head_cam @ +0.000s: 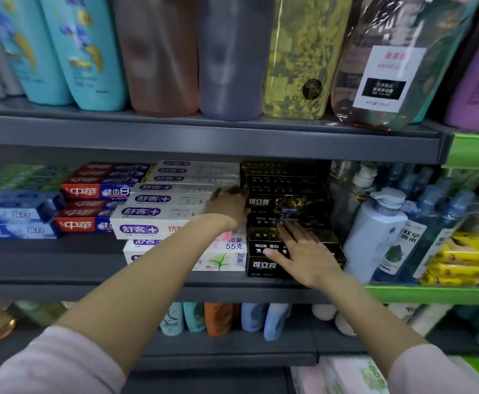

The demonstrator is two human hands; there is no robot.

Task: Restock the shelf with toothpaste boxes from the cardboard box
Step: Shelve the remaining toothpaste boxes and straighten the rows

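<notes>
A person's left hand [229,204] steadies the black boxes [285,217] stacked on the middle shelf [175,291], fingers curled at the stack's left edge; the right hand [303,251] presses flat, fingers spread, on its front. A hard shove could topple the uneven stack against the white bottle [375,237]. The cardboard box is out of view.

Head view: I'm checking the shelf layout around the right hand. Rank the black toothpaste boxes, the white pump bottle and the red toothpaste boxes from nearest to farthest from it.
1. Black toothpaste boxes: directly under the right hand, touching.
2. White pump bottle: just to its right.
3. Red toothpaste boxes: far to the left, beyond the white boxes.
</notes>
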